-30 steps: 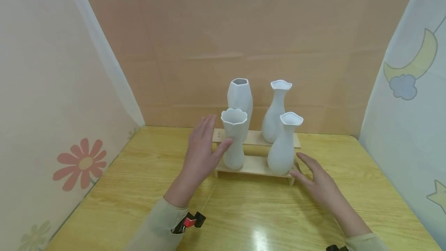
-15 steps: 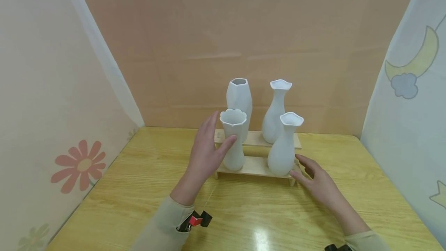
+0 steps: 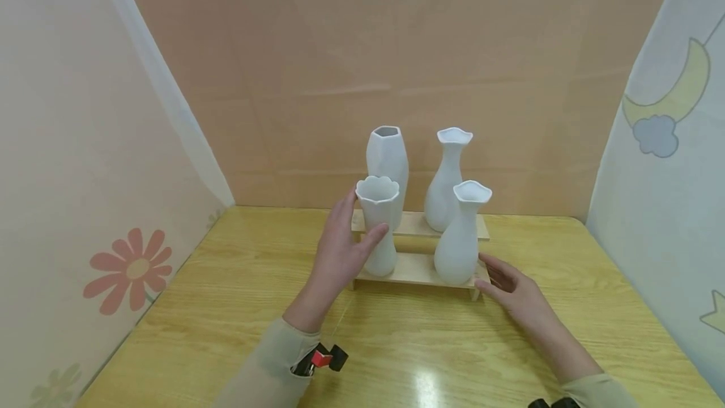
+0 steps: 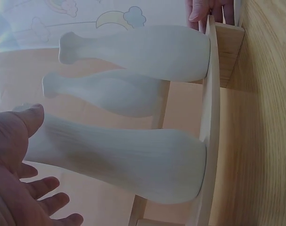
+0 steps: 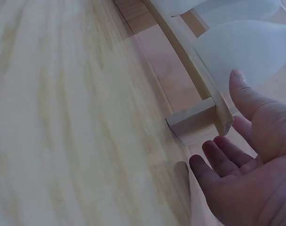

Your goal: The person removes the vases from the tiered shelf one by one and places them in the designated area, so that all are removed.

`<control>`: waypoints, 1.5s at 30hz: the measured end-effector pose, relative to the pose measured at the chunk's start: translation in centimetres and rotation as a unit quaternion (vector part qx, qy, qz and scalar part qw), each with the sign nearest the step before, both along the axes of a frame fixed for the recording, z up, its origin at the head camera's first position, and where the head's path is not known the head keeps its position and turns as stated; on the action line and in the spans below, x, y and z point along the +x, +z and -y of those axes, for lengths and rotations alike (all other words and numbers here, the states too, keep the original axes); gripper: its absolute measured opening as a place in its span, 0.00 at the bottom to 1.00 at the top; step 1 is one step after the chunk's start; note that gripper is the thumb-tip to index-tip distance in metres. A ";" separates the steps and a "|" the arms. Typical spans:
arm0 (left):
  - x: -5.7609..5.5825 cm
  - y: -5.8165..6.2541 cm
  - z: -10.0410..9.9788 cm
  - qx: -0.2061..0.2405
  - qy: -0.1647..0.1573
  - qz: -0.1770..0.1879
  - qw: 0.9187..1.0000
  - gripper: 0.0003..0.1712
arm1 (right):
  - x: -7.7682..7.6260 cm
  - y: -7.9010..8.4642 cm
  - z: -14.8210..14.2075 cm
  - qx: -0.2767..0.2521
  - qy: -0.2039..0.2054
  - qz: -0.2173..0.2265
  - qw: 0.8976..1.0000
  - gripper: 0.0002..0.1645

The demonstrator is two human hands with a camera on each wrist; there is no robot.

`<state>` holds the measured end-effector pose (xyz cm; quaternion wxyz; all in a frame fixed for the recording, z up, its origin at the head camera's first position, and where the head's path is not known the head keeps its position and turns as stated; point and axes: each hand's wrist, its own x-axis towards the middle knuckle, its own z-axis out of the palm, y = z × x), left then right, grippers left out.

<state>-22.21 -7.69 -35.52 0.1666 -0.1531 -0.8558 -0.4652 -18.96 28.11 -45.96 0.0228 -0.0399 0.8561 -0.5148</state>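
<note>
A white vase with a scalloped rim (image 3: 378,213) stands at the left of the lower step of a wooden two-step rack (image 3: 416,269). My left hand (image 3: 340,250) is beside it, thumb overlapping its front and fingers along its left side. In the left wrist view, those fingers (image 4: 53,203) are spread, loosely bent. A white flared-neck vase (image 3: 457,244) stands at the step's right. My right hand (image 3: 521,294) is by the rack's right end. The right wrist view has its thumb (image 5: 244,92) above the step's end and its fingertips just below it.
On the upper step behind stand a faceted white vase (image 3: 388,156) and another flared-neck vase (image 3: 445,194). The rack sits on a wood-grain table (image 3: 272,257). A tan backdrop (image 3: 317,68) hangs behind, with patterned sheets at both sides.
My left hand has moved right, closer around the scalloped vase. My right hand has shifted slightly toward the rack's right end. The vases stay in place on the rack.
</note>
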 end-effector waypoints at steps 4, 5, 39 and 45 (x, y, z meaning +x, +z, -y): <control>-0.2 -0.2 -0.3 0.015 -0.001 0.002 1.000 0.53 | -0.1 -0.3 -0.2 -0.020 0.001 0.017 1.000 0.51; -0.3 -0.3 -0.4 0.020 -0.003 0.002 1.000 0.53 | -0.2 -0.5 -0.3 -0.026 0.001 0.020 0.999 0.52; -1.4 -2.3 -1.9 0.114 -0.032 0.029 0.993 0.42 | -0.6 -1.7 -0.9 -0.085 0.009 0.047 0.995 0.50; -1.4 -2.3 -2.0 0.111 -0.028 0.032 0.993 0.41 | -0.5 -1.6 -0.8 -0.072 0.002 0.046 0.996 0.50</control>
